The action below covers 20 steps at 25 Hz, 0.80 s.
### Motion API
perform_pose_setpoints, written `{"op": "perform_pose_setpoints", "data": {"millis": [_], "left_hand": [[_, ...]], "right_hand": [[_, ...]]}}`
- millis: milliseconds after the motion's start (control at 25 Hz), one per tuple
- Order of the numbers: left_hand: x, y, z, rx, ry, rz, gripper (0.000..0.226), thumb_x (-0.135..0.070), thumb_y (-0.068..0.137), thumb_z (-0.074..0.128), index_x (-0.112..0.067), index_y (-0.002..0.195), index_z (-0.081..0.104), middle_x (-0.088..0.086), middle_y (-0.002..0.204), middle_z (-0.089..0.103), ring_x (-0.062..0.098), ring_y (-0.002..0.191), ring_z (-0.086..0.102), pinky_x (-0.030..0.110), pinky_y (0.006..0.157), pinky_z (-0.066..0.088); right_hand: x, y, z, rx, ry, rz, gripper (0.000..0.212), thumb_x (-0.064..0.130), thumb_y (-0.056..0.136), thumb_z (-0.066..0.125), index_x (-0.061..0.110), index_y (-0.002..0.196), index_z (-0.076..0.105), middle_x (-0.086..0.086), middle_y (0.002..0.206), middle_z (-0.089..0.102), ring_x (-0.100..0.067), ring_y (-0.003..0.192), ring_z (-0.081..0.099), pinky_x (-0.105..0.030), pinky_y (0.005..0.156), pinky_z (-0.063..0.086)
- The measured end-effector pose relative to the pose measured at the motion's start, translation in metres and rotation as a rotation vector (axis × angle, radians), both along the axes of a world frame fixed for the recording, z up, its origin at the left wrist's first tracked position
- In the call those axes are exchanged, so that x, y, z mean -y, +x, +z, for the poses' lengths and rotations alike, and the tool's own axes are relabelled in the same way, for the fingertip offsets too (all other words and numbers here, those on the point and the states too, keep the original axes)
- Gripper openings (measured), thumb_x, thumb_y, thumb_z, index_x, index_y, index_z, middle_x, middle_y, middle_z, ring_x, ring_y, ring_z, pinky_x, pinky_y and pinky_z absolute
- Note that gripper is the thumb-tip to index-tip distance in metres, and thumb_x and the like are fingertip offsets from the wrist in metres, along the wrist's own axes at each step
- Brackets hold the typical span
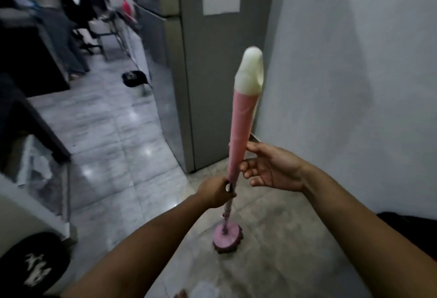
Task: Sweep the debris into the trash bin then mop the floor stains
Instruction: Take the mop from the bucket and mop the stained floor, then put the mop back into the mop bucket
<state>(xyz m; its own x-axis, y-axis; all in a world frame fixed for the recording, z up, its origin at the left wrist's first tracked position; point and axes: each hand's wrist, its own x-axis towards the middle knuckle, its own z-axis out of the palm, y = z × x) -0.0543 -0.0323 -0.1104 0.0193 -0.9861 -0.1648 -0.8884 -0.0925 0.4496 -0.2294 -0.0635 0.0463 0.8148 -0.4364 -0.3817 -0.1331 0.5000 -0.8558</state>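
Mop (239, 132) upright just in front of the fridge (208, 84), off its near corner. Handle: a long tapered pink sleeve, smooth plastic by the look of it, capped with a rounded cream-white grip. Below the sleeve runs a much thinner shaft.

Mop head (227, 238): round pink disc with a dark frilled fringe, lying flat on the floor (106, 132) short of the fridge.

Left hand (216, 192) wrapped tight round the handle where sleeve meets shaft. Right hand (274, 168) spread, fingers loosely bent, on the sleeve's wall side. My feed is soft here, so I can't say whether the fingertips touch the plastic.

Floor left of the fridge is glossy grey-veined tile with light glints. Under the mop head it turns duller, mottled beige.

Trash bin (133, 80): small, round, pale body with a black liner folded over the rim. Sits by the fridge's left face, well beyond the mop.

Wall (343, 84) right of the fridge, matte white. Fridge panels flat grey, with a pale paper sheet on the facing side.
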Motion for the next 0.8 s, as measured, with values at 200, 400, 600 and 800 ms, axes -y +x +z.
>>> {"op": "perform_pose_setpoints", "data": {"millis": [200,400,600,800], "left_hand": [[-0.046,0.060,0.059,-0.114,-0.161,0.192,0.031,-0.043,0.083,0.066,-0.020,0.105,0.065,-0.001,0.095,0.067,0.024,0.090,0.065,0.033,0.077,0.054],[-0.117,0.133,0.099,-0.193,-0.272,0.436,0.036,-0.052,0.079,0.065,-0.029,0.107,0.063,-0.007,0.092,0.067,0.015,0.085,0.065,0.035,0.077,0.056],[-0.241,0.234,0.107,-0.201,-0.392,0.633,0.042,-0.055,0.078,0.065,-0.030,0.112,0.062,-0.012,0.096,0.071,0.007,0.086,0.067,0.035,0.078,0.058],[-0.370,0.338,0.101,-0.254,-0.359,0.858,0.039,-0.051,0.080,0.068,-0.024,0.107,0.068,-0.003,0.099,0.074,0.015,0.092,0.068,0.033,0.085,0.055]], "right_hand": [[-0.038,0.086,0.035,-0.044,-0.917,-0.104,0.048,0.031,0.082,0.072,0.041,0.126,0.055,0.011,0.097,0.066,0.000,0.084,0.064,-0.014,0.069,0.051],[-0.083,0.184,0.037,-0.096,-1.341,-0.093,0.042,0.032,0.078,0.077,0.028,0.116,0.059,0.015,0.097,0.054,-0.004,0.084,0.058,-0.022,0.071,0.052],[-0.184,0.304,0.036,0.134,-1.315,0.040,0.027,0.034,0.083,0.070,0.038,0.104,0.053,0.021,0.089,0.063,0.004,0.086,0.061,-0.017,0.071,0.051],[-0.292,0.426,0.032,0.278,-1.258,0.147,0.028,0.030,0.081,0.072,0.031,0.107,0.061,0.018,0.088,0.067,0.005,0.084,0.063,-0.011,0.070,0.049]]}}
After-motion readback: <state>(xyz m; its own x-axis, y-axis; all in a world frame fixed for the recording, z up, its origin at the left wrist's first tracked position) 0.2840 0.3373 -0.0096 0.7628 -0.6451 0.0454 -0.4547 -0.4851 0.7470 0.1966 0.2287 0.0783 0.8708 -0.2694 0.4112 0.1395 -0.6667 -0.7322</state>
